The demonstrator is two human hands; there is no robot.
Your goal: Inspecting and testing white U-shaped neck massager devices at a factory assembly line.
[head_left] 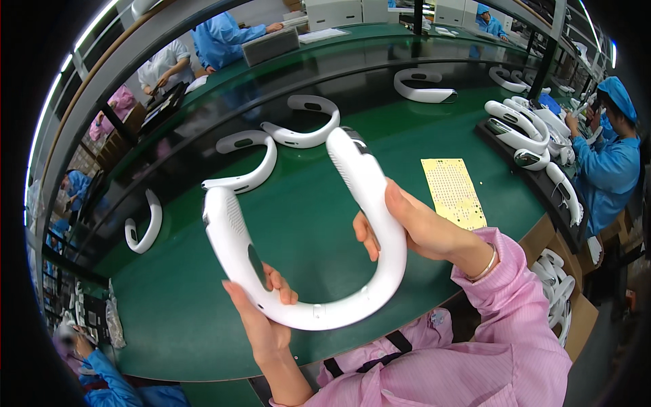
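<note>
A white U-shaped neck fan (339, 308) is held up over the green table, its curved middle toward me and its two ends pointing away. My left hand (264, 329) grips the left arm of the fan near the bend, thumb outside and fingertips on the inner side. On the opposite arm my right hand (427, 227) is closed, with the thumb along the outer edge and fingers wrapped underneath. Slotted vents show near both ends, and a dark oval patch sits on the inner left side.
More neck fans lie beyond: a pair (264, 163) touching end to end, one (156, 220) at left, one (427, 93) farther back. A yellow printed sheet (456, 193) lies right. Fans fill a black tray (498, 139) beside a co-worker (614, 169); a cardboard box (583, 319) holds white parts.
</note>
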